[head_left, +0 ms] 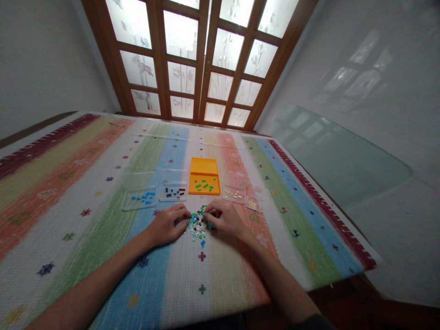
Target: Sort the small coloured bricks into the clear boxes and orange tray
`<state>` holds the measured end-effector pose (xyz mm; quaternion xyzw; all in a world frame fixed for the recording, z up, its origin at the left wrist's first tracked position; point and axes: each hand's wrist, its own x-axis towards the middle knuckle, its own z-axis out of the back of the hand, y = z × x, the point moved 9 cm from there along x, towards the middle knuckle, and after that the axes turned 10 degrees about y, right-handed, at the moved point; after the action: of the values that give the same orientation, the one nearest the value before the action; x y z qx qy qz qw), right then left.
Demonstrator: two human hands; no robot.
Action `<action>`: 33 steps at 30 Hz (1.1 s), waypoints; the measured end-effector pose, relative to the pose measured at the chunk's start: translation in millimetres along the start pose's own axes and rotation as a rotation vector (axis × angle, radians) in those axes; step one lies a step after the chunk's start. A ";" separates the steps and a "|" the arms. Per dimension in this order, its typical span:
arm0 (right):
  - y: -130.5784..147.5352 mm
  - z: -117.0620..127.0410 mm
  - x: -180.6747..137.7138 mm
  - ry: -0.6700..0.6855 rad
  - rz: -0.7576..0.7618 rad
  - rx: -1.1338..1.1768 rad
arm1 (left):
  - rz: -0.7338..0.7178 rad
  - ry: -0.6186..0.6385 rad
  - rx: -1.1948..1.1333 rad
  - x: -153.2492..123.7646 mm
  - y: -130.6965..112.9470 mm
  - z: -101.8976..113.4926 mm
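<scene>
A loose pile of small toy building bricks point(197, 227), mixed green, blue, white and dark red, lies on the striped tablecloth. At its left edge is my left hand point(168, 225), fingers curled and thumb close to the fingertips. My right hand point(225, 217) bends over the right side of the pile, thumb and fingers drawn together among the bricks. Whatever either hand pinches is too small or hidden to name. A blue brick point(202, 244) sits just in front of the pile.
Behind the pile stands an open orange box point(205, 193) with green bricks. Left of it are clear trays of blue bricks point(142, 198) and dark red bricks point(174, 191). To the right are trays of cream bricks point(233, 194) and yellow-and-white pieces point(253, 203).
</scene>
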<state>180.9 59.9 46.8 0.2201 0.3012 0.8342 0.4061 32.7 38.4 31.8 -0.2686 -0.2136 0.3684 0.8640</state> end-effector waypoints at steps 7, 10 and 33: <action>-29.5 82.8 -22.8 -0.116 -0.086 -0.009 | 0.001 -0.004 -0.005 -0.2 0.8 0.4; -50.9 116.1 -43.7 -0.135 -0.193 -0.061 | 0.000 -0.003 -0.003 -0.2 1.5 -0.3; -111.6 138.8 -76.5 -0.064 -0.458 -0.312 | -0.016 -0.007 0.033 -0.9 5.4 -1.5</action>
<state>370.5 97.4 61.5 0.1074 0.1982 0.7496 0.6224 30.2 40.4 27.1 -0.2512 -0.2127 0.3661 0.8704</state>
